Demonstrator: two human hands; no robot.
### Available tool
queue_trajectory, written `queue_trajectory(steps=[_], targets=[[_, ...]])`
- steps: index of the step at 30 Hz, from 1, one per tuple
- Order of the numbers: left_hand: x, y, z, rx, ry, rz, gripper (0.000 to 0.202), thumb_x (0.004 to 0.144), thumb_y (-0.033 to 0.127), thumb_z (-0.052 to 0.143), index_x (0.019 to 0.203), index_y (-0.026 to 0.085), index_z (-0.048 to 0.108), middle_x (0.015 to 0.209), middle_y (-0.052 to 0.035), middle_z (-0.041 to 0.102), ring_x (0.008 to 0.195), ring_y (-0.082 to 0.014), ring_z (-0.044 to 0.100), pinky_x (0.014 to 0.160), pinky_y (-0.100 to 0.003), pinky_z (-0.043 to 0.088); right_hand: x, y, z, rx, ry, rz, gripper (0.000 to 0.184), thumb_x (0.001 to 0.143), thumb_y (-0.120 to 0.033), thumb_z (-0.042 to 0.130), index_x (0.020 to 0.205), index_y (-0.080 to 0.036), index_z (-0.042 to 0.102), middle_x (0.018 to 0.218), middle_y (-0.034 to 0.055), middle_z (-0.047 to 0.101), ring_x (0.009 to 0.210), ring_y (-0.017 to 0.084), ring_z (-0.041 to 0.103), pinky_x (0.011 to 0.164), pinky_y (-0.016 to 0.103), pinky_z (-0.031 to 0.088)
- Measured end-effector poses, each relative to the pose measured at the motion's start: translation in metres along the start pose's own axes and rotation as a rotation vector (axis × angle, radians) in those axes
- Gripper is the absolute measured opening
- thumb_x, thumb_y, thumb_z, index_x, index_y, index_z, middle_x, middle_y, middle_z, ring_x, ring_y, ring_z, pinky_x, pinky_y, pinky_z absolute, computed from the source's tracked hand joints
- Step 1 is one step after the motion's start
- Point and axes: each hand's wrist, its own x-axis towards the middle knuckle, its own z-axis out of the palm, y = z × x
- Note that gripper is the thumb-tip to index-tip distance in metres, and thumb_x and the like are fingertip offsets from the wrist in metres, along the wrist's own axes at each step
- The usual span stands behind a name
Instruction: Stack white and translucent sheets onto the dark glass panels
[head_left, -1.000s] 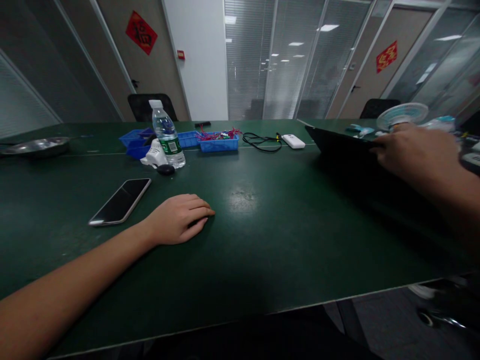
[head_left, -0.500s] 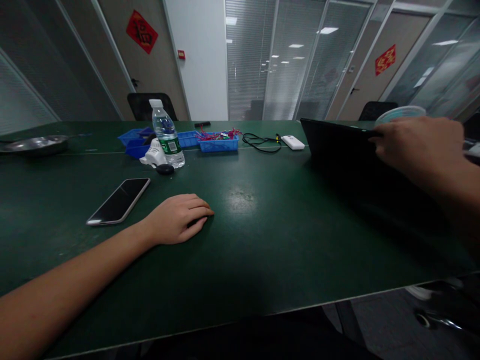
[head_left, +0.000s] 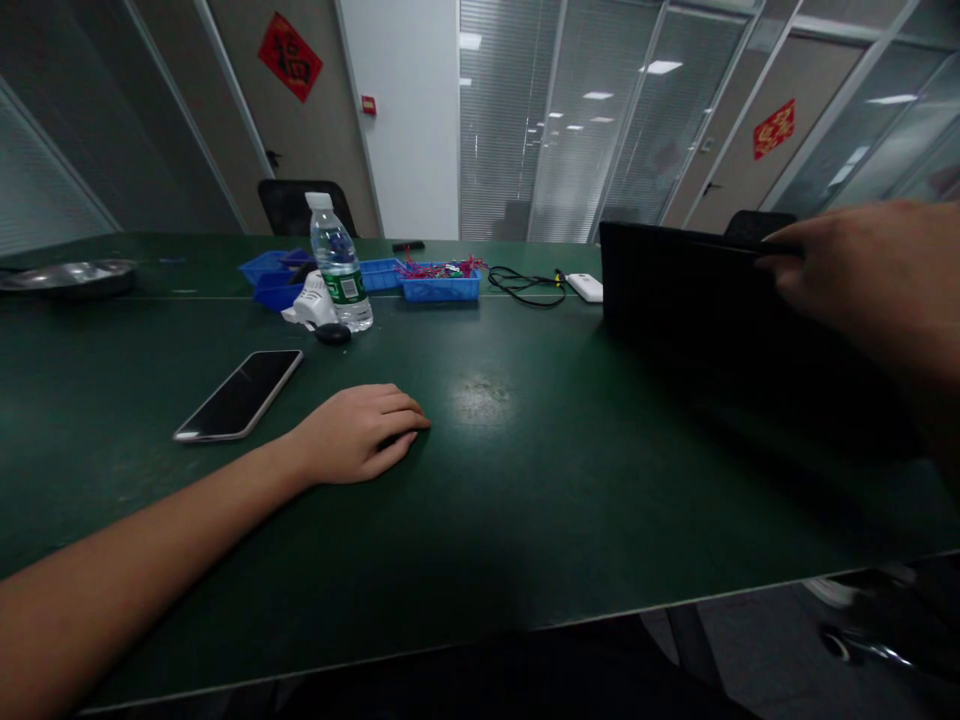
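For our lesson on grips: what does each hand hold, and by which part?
The right hand grips the dark panel by its top edge; the left hand holds nothing.

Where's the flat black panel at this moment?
In the head view, the flat black panel is on the right side of the green table, its top edge in the right hand, beside the white box.

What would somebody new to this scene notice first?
Probably the large dark panel at the right, its top edge gripped by the right hand. The left hand rests on the green table, mid-view. Beyond, a red diamond-shaped sign stands out on the left door.
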Motion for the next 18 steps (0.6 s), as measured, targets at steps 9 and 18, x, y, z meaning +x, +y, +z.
queue_trajectory(steps=[9,18], targets=[[-0.002,-0.001,0.001,-0.002,-0.021,-0.008,0.032,0.107,0.024,0.051,0.12,0.018,0.079,0.114,-0.0109,0.081,0.101,-0.0241,0.076,0.09,-0.039,0.062,0.007,-0.005,0.006,-0.041,-0.105,0.023,0.062,0.106,-0.052,0.033,0.146,-0.02,0.068,0.119,0.026,0.072,0.101,0.04,0.069,0.067,0.042,0.037],[-0.002,-0.002,0.002,0.011,-0.01,-0.053,0.033,0.107,0.025,0.05,0.119,0.017,0.08,0.114,-0.011,0.081,0.101,-0.0248,0.076,0.089,-0.04,0.063,0.012,0.0,0.003,0.009,0.045,-0.071,0.057,0.109,-0.049,0.035,0.135,-0.014,0.072,0.136,0.0229,0.066,0.12,0.038,0.064,0.067,0.042,0.034]])
